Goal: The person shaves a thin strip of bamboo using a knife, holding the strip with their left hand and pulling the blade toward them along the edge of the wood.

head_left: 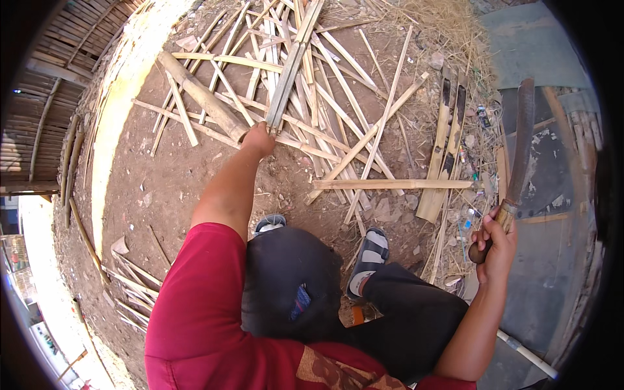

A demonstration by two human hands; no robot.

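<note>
My left hand (259,140) reaches forward and is closed around the near end of a long greyish split bamboo piece (290,79). This piece runs away from me over a heap of pale bamboo strips (338,97). A thick round bamboo pole (207,96) lies just left of that hand, its near end close to my wrist. Out to the right, my right hand (497,247) is wrapped round the wooden handle of a machete (522,133). Its long, dark, slightly curved blade points up and away from me, apart from the bamboo.
Dark-marked split bamboo lengths (442,143) and a crosswise strip (396,184) lie right of the heap. Dark sheeting (546,273) covers the right side. More strips (133,292) lie at the left, near a bamboo-slat wall (45,110). My sandalled foot (370,257) rests on the dirt.
</note>
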